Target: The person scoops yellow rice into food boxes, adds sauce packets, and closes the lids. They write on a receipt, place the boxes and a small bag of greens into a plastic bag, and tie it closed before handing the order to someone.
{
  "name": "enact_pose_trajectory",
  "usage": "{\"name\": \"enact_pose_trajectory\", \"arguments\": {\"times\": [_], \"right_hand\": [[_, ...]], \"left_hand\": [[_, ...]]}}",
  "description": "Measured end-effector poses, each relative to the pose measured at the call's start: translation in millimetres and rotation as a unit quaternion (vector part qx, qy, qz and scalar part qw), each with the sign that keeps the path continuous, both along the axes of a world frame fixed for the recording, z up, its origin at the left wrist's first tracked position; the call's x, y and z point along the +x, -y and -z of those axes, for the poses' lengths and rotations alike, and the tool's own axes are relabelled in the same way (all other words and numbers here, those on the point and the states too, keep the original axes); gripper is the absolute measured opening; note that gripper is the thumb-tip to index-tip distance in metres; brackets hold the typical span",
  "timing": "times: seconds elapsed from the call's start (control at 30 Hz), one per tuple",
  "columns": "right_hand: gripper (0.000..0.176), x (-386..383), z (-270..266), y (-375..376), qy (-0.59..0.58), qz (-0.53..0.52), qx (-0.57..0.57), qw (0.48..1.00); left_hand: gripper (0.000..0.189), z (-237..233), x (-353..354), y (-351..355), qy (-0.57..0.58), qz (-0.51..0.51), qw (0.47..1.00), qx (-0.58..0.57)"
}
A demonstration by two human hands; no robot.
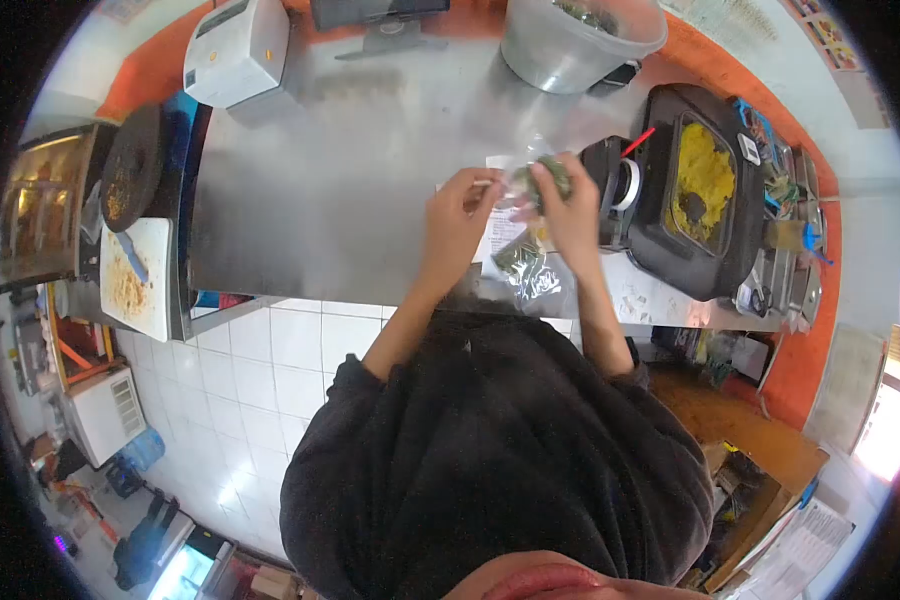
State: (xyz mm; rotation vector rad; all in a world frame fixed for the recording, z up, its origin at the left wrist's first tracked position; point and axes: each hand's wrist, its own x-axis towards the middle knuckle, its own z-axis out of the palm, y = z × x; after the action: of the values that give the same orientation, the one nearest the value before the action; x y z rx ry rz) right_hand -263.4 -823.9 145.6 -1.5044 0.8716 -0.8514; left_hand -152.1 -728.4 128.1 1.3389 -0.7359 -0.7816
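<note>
Both forearms extend forward from dark sleeves [632,362] and converge over the steel counter [310,190], so that the two hands work close together in front of the torso. The left forearm slants inward and away from the body; the left hand [452,220] is bent with its fingers curled toward the thumb and its fingertips directed at the right hand. Motion blur and small size obscure the left fingertips; whether they pinch the edge of the clear film cannot be told. The right forearm is steeper and leans slightly inward. The right hand [576,218] is closed around the upper bag [553,178], a clear plastic packet with green contents, with the thumb on the near side and the fingers curled over the far side. The upper bag is held above the counter, between the left fingertips and the right palm. A lower bag [518,256], also clear with green contents, lies nearer the torso, below the gap between the wrists. Printed paper [502,228] lies between the hands and beside the lower bag. A black device [598,160] with a white roll [628,186] stands just to the right of the right hand.
</note>
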Motion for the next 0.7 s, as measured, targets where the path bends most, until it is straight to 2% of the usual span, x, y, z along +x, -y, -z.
{"name": "enact_pose_trajectory", "arguments": {"times": [0.03,0.07,0.1,0.17,0.23,0.27,0.3,0.33,0.37,0.4,0.43,0.47,0.5,0.57,0.63,0.67,0.7], "right_hand": [[0.016,5,23,0,-0.075,0.032,-0.108,0.991],[0.016,10,39,0,-0.076,0.035,-0.105,0.991],[0.018,13,51,-2,-0.043,0.069,-0.087,0.993],[0.019,10,57,2,-0.014,0.108,-0.064,0.992],[0.020,0,44,6,0.047,0.089,-0.026,0.995],[0.018,-10,40,10,-0.002,0.043,-0.065,0.997],[0.018,-14,36,10,-0.003,0.050,-0.062,0.997],[0.020,-19,30,8,-0.170,0.005,-0.210,0.963],[0.021,-24,28,5,-0.331,-0.044,-0.343,0.878],[0.026,-26,38,2,-0.288,-0.028,-0.293,0.911],[0.026,-31,38,-1,-0.291,-0.025,-0.291,0.911],[0.026,-40,34,-6,-0.224,0.037,-0.293,0.929],[0.026,-52,30,-14,-0.153,0.097,-0.292,0.939],[0.023,-117,65,-40,-0.122,-0.041,-0.141,0.982],[0.017,-136,81,-49,-0.215,-0.209,-0.085,0.950],[0.017,-145,93,-59,-0.215,-0.207,-0.083,0.951],[0.015,-153,104,-66,-0.238,-0.217,-0.162,0.933]], "left_hand": [[0.012,14,1,5,0.078,-0.037,0.996,0.031],[0.013,30,1,8,0.156,-0.066,0.985,-0.019],[0.013,27,1,5,0.155,-0.061,0.986,-0.016],[0.014,17,7,-2,0.285,-0.075,0.955,-0.015],[0.015,15,14,-13,0.273,-0.065,0.960,-0.001],[0.017,14,14,-15,0.260,-0.064,0.964,0.007],[0.017,10,13,-12,0.259,-0.056,0.964,0.008],[0.019,6,11,-10,0.241,-0.041,0.970,0.008],[0.022,5,9,-10,0.222,-0.026,0.975,0.011],[0.022,8,7,-9,0.220,-0.018,0.975,0.013],[0.026,12,5,-4,0.311,-0.007,0.950,0.034],[0.029,15,6,2,0.400,0.000,0.915,0.051],[0.029,18,5,2,0.400,-0.001,0.915,0.050],[0.027,24,7,-4,0.496,0.056,0.860,0.105],[0.025,30,7,-5,0.507,0.050,0.853,0.115],[0.022,31,7,-6,0.517,0.044,0.846,0.124],[0.022,32,10,-4,0.517,0.046,0.846,0.123]]}}
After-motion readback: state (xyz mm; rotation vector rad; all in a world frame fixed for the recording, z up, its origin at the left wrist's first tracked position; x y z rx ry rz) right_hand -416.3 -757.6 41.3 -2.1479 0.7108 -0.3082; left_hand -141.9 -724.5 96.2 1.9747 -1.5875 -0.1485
